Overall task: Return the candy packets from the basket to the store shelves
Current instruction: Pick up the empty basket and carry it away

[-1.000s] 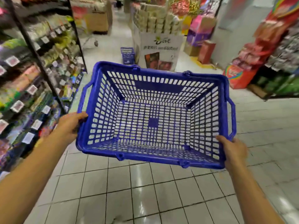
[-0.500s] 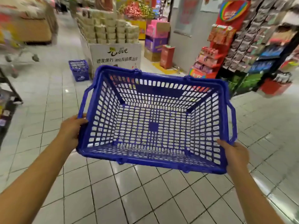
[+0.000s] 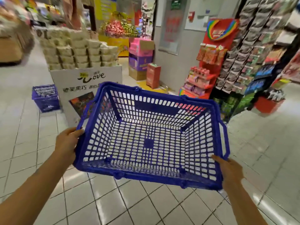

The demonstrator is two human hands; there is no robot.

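1. While both hands are carrying it through the middle of the frame, the blue basket [image 3: 151, 140] is showing a bare mesh floor: no candy packets are lying in it, so I am judging the returning part of the task to be finished or nearly so.
2. The left hand [image 3: 66, 143] is clamping its grip on the basket's left rim at centre left, thumb lying over the top edge.
3. The right hand [image 3: 230, 172] is closing its grip on the near right corner at lower right, fingers curling over the rim beside the folded handle.
4. What is probably remaining is putting the basket away; a second blue basket [image 3: 46, 98] is standing on the tiled floor [image 3: 138, 207] at centre left, beside a white display stand [image 3: 71, 88].
5. The red candy rack [image 3: 209, 62] and the hanging packets at upper right are appearing blurred, so I am not making out which packets were returned or where.
6. The fingers under the basket are staying hidden, and both forearms are running off the bottom edge.
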